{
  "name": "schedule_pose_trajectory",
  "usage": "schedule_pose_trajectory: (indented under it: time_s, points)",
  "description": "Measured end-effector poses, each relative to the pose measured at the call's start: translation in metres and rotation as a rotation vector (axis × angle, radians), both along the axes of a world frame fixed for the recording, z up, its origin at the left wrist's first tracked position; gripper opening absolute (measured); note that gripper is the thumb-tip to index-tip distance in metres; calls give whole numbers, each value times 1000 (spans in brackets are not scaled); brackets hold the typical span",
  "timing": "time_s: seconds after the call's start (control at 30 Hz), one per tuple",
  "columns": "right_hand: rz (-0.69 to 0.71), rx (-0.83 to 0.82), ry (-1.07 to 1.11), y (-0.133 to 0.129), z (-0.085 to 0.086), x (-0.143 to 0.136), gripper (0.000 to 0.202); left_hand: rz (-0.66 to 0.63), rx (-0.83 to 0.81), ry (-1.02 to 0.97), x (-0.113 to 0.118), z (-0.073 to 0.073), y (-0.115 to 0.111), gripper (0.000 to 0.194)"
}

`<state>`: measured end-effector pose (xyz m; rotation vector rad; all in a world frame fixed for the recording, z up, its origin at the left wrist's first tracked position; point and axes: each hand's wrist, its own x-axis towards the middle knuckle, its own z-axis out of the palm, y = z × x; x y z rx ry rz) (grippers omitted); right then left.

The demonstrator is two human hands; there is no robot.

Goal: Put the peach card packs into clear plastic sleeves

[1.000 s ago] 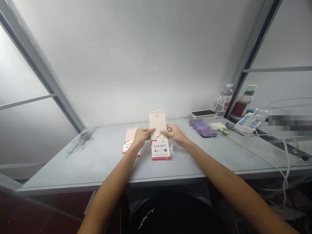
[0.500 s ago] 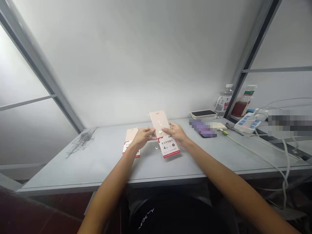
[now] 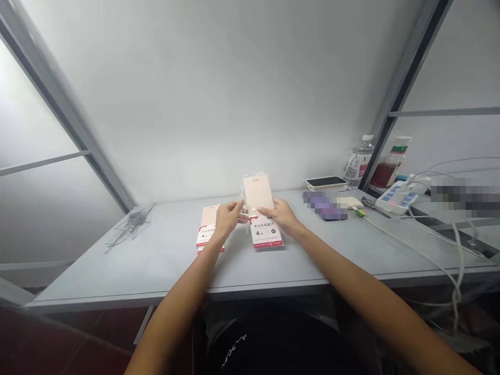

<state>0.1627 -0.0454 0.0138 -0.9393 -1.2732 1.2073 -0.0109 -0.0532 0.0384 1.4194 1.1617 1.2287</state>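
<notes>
A pink ruler set pack [image 3: 259,194] in clear plastic, with a white and red Chinese label, is held above the desk. My right hand [image 3: 283,214] grips its right side, thumb across the front and fingers behind. On the other side, my left hand [image 3: 229,216] is closed, its fingertips pinching the clear plastic along the pack's left edge. Partly hidden behind my left wrist, another pink pack [image 3: 206,229] with the same label lies on the desk, with a further red label edge showing under it.
The grey desk [image 3: 164,265] meets a white wall. At the right are a phone [image 3: 326,183], a blurred purple item [image 3: 324,207], a water bottle [image 3: 358,164], a jar of dark red contents [image 3: 386,169], and a power strip [image 3: 396,198] with trailing cables [image 3: 424,249]. Dark scribbles [image 3: 130,229] mark the left side.
The held pack has turned from tilted to nearly upright in the view, its lower end swinging slightly left. My left hand has shifted a little; both hands stay on the pack.
</notes>
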Motion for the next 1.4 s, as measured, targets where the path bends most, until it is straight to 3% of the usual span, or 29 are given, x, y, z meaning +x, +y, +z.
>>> schedule_pose_trajectory:
  time_s: [0.2, 0.33, 0.67, 1.4]
  points:
    - [-21, 41, 100, 0, 0, 1, 40, -219, -24, -192, -2, -4, 3, 48]
    - [38, 62, 86, -5, 3, -3, 40, -356, -83, -152, 4, -11, 2, 49]
    - [122, 87, 20, -11, 6, -7, 33, -222, 21, -29, 10, -15, -1, 45]
    - [241, 23, 26, -11, 5, -5, 35, -232, 47, -2, 11, -16, -2, 48]
